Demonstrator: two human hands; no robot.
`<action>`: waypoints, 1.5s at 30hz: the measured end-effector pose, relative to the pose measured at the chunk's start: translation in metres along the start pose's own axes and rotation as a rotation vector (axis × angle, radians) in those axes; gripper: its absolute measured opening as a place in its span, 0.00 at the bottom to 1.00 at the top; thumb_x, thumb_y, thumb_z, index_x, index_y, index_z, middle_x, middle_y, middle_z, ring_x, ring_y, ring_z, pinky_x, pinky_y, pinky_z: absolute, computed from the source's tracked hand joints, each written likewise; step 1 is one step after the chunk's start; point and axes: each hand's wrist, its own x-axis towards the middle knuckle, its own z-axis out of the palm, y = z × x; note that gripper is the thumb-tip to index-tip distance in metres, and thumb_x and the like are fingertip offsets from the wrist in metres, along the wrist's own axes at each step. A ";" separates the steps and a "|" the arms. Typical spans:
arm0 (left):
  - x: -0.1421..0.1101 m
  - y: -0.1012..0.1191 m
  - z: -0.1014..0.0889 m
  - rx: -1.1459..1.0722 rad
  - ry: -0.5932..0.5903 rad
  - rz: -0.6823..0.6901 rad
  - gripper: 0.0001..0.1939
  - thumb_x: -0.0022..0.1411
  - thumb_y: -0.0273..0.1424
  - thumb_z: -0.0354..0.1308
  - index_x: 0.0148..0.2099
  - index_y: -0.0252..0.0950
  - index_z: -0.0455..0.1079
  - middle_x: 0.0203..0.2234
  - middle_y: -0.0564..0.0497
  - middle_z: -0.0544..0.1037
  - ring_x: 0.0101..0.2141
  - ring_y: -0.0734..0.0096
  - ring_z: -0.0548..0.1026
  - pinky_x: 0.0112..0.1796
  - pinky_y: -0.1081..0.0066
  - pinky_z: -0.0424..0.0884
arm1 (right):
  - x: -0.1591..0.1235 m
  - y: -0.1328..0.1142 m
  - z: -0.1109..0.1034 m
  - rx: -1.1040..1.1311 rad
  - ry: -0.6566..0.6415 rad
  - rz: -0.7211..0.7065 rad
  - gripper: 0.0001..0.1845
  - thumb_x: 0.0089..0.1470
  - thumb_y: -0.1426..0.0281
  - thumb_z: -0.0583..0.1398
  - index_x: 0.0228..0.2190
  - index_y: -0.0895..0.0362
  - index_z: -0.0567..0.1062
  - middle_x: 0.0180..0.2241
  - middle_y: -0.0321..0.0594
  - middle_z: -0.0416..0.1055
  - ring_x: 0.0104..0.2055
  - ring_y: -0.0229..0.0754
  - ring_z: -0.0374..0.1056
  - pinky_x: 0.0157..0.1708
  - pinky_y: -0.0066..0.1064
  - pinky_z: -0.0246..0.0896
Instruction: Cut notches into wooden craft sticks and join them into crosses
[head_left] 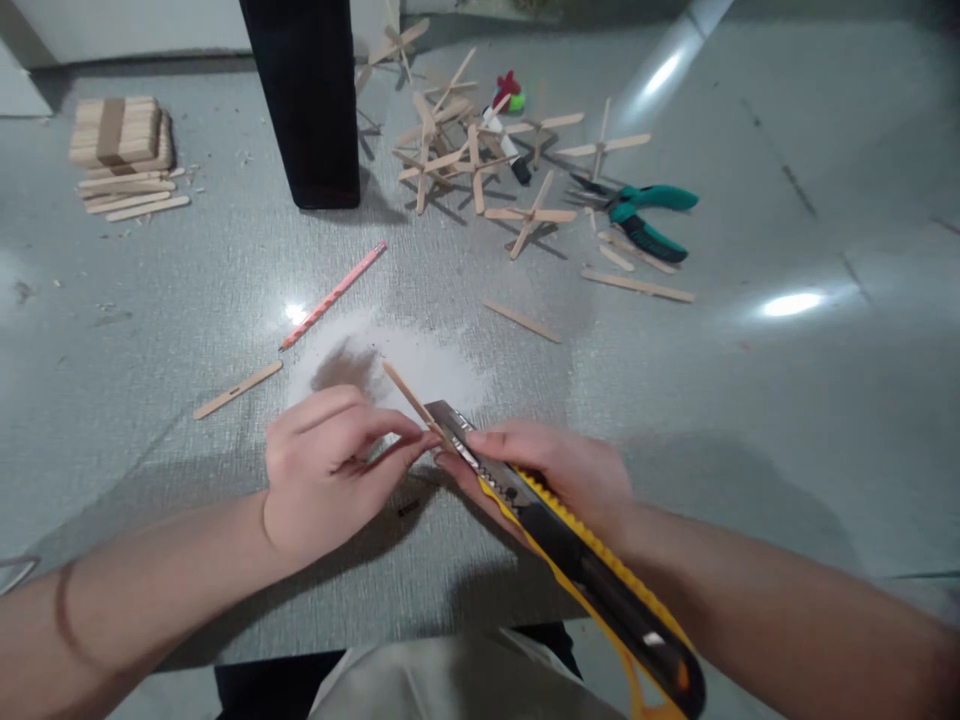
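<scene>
Between its thumb and fingertips, my left hand (337,460) pinches a wooden craft stick (406,388) that points up and to the left. My right hand (555,470) grips a yellow and black utility knife (577,560), its blade out and lying against the stick close to my left fingertips. Exactly where the edge meets the wood is hidden. Pale dust (439,365) covers the table beyond my hands. To the left lies a craft stick with a slot (238,391), and a pink pencil (334,295) rests behind it.
A black post (315,120) stands at the back. Several crossed-stick pieces (474,165) are heaped right of it with a marker (506,145). Green-handled pliers (649,215) lie beside loose sticks (637,287). A banded stack of sticks (135,130) sits far left.
</scene>
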 end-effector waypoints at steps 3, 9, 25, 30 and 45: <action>-0.001 -0.001 0.001 0.006 0.012 0.044 0.06 0.64 0.32 0.71 0.42 0.44 0.78 0.23 0.59 0.76 0.19 0.80 0.67 0.18 0.73 0.64 | 0.001 -0.001 -0.001 0.025 0.001 -0.018 0.12 0.67 0.66 0.61 0.29 0.49 0.75 0.22 0.30 0.78 0.20 0.38 0.74 0.17 0.31 0.63; 0.000 0.000 0.000 -0.021 -0.005 0.070 0.06 0.65 0.28 0.70 0.42 0.44 0.77 0.22 0.59 0.75 0.20 0.78 0.70 0.19 0.73 0.64 | 0.001 -0.002 0.003 0.011 0.056 -0.034 0.11 0.65 0.68 0.64 0.28 0.49 0.74 0.19 0.28 0.75 0.19 0.37 0.73 0.16 0.30 0.58; 0.002 -0.002 -0.002 0.005 -0.003 0.171 0.08 0.64 0.29 0.71 0.44 0.43 0.77 0.24 0.58 0.76 0.21 0.78 0.71 0.20 0.73 0.65 | -0.001 -0.003 0.002 0.130 0.080 0.010 0.07 0.61 0.73 0.66 0.33 0.49 0.76 0.26 0.31 0.81 0.24 0.38 0.78 0.24 0.27 0.72; 0.004 0.000 0.000 -0.076 0.007 0.075 0.05 0.65 0.29 0.70 0.39 0.44 0.77 0.22 0.59 0.76 0.21 0.77 0.72 0.20 0.72 0.67 | -0.003 -0.003 0.002 0.082 0.087 -0.016 0.06 0.59 0.71 0.68 0.33 0.49 0.76 0.25 0.30 0.81 0.24 0.40 0.79 0.23 0.27 0.74; 0.001 -0.003 -0.003 0.008 -0.024 0.165 0.05 0.66 0.30 0.69 0.41 0.44 0.76 0.23 0.58 0.77 0.21 0.78 0.71 0.19 0.71 0.65 | -0.005 -0.001 0.001 0.166 0.076 0.024 0.06 0.59 0.69 0.68 0.37 0.47 0.77 0.29 0.34 0.84 0.24 0.43 0.80 0.21 0.31 0.76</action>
